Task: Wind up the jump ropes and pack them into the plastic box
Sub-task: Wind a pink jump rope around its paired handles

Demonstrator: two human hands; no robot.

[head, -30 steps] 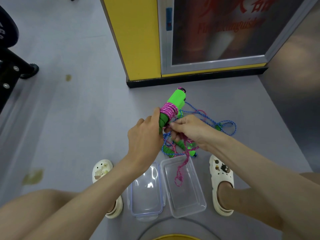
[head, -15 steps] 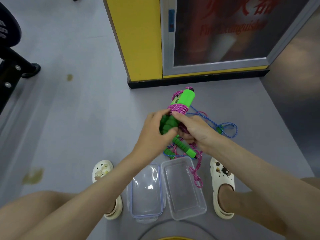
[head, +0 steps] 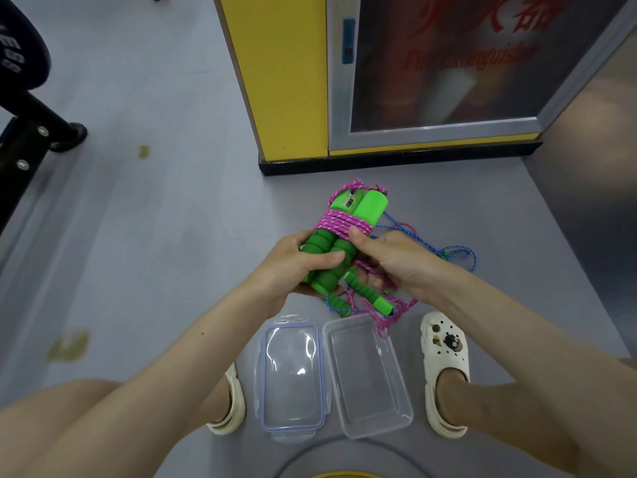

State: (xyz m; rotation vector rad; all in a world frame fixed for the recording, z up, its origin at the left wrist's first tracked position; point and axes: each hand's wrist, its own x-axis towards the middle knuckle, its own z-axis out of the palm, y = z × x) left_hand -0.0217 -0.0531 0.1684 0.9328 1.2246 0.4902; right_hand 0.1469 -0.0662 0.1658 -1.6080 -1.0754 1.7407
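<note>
— What are we seeing at the left edge of the frame?

— We are looking at a black metal stand (head: 31, 132) in the upper left, standing on the grey floor (head: 155, 219).

— And moving toward the centre?

— We are watching the left hand (head: 293, 267) wrapping its fingers round the two thick green foam handles (head: 331, 260), which are lying side by side. The pink braided jump rope (head: 343, 224) is coiling tightly around their upper part.

— What is the right hand doing?

— The right hand (head: 396, 260) is pressing its thumb on that coil, and its curled fingers are holding the loose pink cord.

— Where are the other things lying?

— Right of centre, the blue braided jump rope (head: 448, 251) is sprawling on the floor, its slim green handle (head: 370, 295) lying just above the box. At lower centre, the clear plastic lid (head: 293, 374) is lying just left of the clear rectangular plastic box (head: 368, 374). Both are sitting between two white clogs (head: 446, 370).
</note>
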